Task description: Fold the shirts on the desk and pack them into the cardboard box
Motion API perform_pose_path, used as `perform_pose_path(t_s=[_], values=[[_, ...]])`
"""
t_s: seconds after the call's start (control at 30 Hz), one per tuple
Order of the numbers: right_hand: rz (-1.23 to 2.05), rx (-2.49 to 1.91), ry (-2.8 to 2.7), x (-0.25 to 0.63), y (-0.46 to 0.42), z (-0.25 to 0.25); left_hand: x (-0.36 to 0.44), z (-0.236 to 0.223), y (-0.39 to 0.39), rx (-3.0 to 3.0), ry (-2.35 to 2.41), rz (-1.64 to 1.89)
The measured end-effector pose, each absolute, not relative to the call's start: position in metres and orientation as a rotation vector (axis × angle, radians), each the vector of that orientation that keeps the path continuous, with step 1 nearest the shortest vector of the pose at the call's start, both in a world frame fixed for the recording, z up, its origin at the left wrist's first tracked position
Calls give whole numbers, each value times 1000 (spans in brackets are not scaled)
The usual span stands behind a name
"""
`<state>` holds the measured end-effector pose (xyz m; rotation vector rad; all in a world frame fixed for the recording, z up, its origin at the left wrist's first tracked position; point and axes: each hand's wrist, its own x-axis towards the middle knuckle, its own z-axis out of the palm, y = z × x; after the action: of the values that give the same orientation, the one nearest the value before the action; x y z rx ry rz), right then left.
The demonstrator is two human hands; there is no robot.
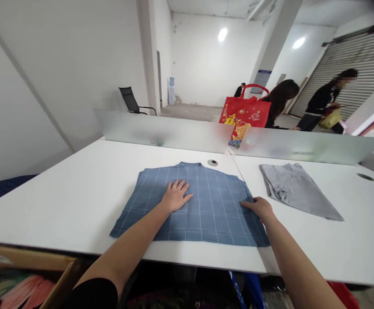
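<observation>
A blue checked shirt (209, 214) lies spread on the white table in front of me, its sleeves out of sight and its collar toward the far side. My left hand (175, 196) rests flat on the shirt, left of its middle, with the fingers spread. At the garment's right edge, my right hand (260, 208) grips the fabric, one digit lying on top and the others partly hidden at the edge. Right of that hand is a folded grey garment (298, 189), apart from the shirt.
A frosted divider (167, 131) runs along the back of the white table (61, 201). Behind it stand a red gift bag (246, 111) and a black chair (131, 101). Several people are beyond, at right. A cardboard box (58, 266) holding cloth is below the front left edge.
</observation>
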<state>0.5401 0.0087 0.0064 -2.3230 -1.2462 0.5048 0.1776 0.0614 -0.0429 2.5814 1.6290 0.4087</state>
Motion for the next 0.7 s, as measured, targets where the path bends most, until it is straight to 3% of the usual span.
perform_pose_path(t_s=[0.17, 0.23, 0.37, 0.53, 0.7], values=[[1382, -1817, -966, 533, 5, 12, 140, -34, 68, 2615, 1577, 320], [1496, -1672, -901, 533, 4, 17, 102, -30, 70, 2590, 1659, 269], [1360, -1572, -948, 504, 13, 49, 22, -27, 66, 2398, 1822, 229], [1200, -1464, -1375, 385, 42, 100, -16, -29, 53, 2300, 1791, 442], [821, -1391, -2046, 225, 60, 84, -21, -24, 43, 2026, 1870, 816]])
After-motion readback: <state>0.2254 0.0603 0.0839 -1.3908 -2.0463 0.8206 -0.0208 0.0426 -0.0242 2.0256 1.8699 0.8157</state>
